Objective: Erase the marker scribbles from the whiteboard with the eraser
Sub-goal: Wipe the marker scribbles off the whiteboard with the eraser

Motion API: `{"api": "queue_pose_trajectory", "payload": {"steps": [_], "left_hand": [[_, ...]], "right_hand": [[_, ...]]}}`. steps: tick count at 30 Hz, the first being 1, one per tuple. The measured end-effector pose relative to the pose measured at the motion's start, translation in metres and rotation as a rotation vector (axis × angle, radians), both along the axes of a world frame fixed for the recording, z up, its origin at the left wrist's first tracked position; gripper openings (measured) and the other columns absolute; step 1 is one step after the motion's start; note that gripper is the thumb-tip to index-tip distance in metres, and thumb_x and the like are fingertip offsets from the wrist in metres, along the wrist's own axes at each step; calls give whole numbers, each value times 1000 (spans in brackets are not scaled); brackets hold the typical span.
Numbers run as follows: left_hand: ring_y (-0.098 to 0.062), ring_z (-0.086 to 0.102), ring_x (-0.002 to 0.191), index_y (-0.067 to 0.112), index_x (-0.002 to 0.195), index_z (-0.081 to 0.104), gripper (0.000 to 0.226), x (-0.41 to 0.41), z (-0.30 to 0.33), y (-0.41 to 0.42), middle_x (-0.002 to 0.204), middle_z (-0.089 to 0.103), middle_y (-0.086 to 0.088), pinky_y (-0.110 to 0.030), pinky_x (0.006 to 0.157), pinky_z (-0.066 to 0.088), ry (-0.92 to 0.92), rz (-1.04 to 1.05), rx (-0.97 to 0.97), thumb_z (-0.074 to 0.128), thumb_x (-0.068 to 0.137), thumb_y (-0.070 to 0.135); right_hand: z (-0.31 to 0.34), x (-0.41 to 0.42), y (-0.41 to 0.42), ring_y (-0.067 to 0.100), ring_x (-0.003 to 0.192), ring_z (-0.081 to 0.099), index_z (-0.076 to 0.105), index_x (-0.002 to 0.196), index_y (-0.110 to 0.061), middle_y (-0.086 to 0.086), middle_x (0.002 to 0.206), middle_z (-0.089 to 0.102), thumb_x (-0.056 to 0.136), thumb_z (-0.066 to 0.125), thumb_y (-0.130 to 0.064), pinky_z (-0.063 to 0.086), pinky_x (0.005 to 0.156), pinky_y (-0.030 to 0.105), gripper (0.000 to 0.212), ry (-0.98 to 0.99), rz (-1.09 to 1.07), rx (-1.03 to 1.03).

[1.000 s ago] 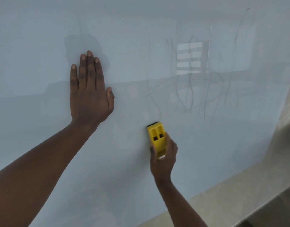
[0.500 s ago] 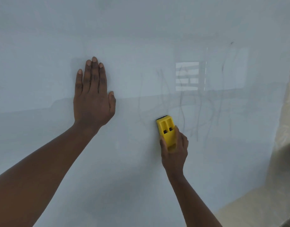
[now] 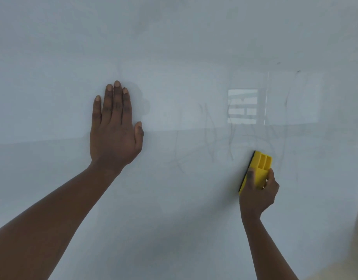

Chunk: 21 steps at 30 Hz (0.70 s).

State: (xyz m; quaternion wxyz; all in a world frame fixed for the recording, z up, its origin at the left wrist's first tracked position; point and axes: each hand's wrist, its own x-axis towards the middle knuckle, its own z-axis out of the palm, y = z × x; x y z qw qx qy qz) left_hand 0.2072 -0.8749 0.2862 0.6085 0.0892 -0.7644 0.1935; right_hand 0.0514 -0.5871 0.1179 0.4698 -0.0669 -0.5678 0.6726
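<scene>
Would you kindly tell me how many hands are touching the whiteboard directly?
1: the left hand lies flat on the glossy whiteboard; the right hand grips the yellow plastic eraser instead.

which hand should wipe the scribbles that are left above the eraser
Right. The right hand already grips the yellow eraser against the whiteboard, just below the faint scribbles. The left hand lies flat and empty on the board, off to the side.

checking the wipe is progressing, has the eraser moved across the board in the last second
Yes. Against the flat left hand, the eraser in the right hand went rightward, into the faint scribbles on the whiteboard.
</scene>
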Motion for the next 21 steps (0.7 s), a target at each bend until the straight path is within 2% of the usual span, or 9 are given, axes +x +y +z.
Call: {"api": "queue_pose_trajectory", "payload": {"steps": [4,7,9,12,14,17,21], "left_hand": [[-32,3,158,-1,160,7,72,-1,0,0,169,7,-21,-50,129,6,0,4,1,29,101,36],[-32,4,158,-1,160,7,72,1,0,0,169,7,-21,-50,129,7,-4,-4,6,29,101,36],[-33,5,158,-1,159,8,72,2,1,0,169,7,-21,-50,129,8,-9,-12,1,30,102,35],[-33,6,158,-2,159,10,71,3,2,0,168,9,-21,-51,129,9,-14,-17,3,30,102,35],[-33,7,158,-3,159,12,71,4,1,1,168,10,-22,-51,129,10,-9,-25,13,32,102,34],[-33,10,158,-4,158,17,69,3,3,7,167,14,-23,-51,129,12,25,-51,39,34,100,31],[-32,10,158,-3,158,17,69,-6,18,19,167,13,-22,-50,129,12,31,-63,43,34,100,30]], "right_hand": [[28,36,-57,28,114,54,50,139,-18,11,123,54,85,69,-37,39,93,26,61,185,40,197],[33,70,-108,16,114,49,48,141,-19,6,124,54,85,68,-40,38,96,21,63,313,125,377],[25,89,-134,15,113,48,50,139,-17,4,124,53,86,69,-40,40,98,24,61,404,169,512],[-1,100,-149,19,108,50,53,135,-11,0,127,53,86,72,-35,45,91,34,57,561,185,763],[-10,99,-145,19,105,50,52,135,-12,-2,127,54,86,74,-35,45,87,35,58,617,192,877],[7,90,-134,19,104,51,51,135,-13,-2,126,54,87,72,-37,45,85,35,58,658,169,935],[61,68,-107,15,107,47,51,136,-12,0,122,53,89,67,-40,45,90,32,57,587,129,754]]}}
